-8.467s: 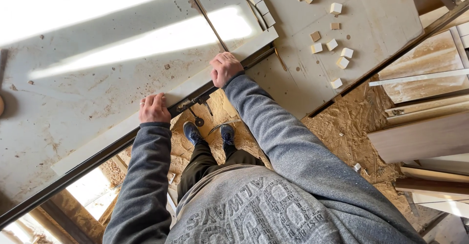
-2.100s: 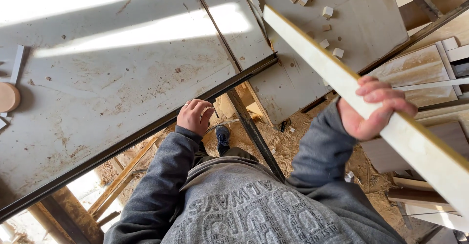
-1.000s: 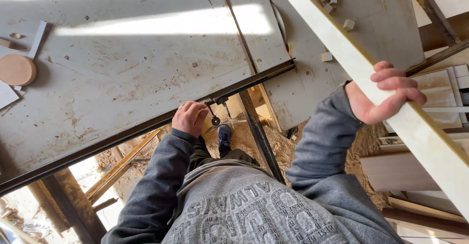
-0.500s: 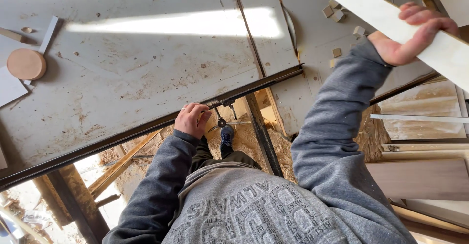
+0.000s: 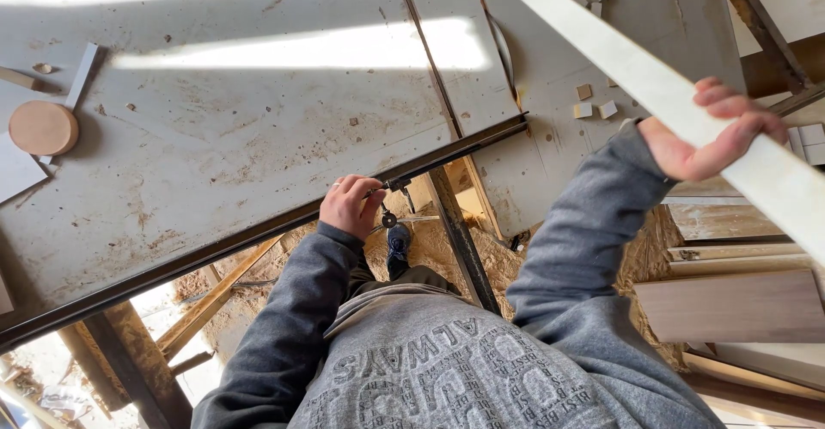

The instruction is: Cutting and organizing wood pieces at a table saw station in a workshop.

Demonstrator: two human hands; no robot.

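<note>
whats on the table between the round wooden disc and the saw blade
In the head view, between the round wooden disc and the saw blade the grey table top holds only scattered sawdust and small chips, crossed by a thin slot near the blade.

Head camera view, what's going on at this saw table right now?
A person in a grey sweatshirt stands at a dusty table saw. Their right hand grips a long pale wooden strip, held up at an angle above the table. Their left hand is at a small metal handle on the dark front rail. Small wood offcuts lie near the saw blade, and a round wooden disc sits on the far left.
</note>
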